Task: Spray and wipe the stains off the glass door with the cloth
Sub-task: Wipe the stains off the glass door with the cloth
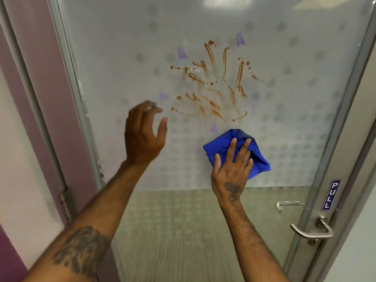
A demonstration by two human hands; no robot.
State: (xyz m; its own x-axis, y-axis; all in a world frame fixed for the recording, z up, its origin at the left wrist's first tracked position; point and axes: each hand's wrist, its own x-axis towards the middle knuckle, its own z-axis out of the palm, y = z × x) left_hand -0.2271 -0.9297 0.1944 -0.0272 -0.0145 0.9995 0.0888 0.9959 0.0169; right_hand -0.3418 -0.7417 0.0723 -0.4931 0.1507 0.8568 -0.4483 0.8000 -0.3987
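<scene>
Blue "PULL" sticker (331,194) right of right hand (231,176), fingers spread flat on crumpled blue cloth (258,157); brown streaky stains (213,84) above fingertips on frosted dotted glass door (114,58); left hand (142,135) open, empty.

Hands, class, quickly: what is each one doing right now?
Left hand: open, holding nothing, raised near the glass.
Right hand: fingers spread flat, pressing the blue cloth against the glass door.

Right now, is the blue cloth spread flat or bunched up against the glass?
Bunched up. The blue microfibre cloth shows folds and a rounded lump under the right hand, which presses it onto the frosted glass door.
</scene>
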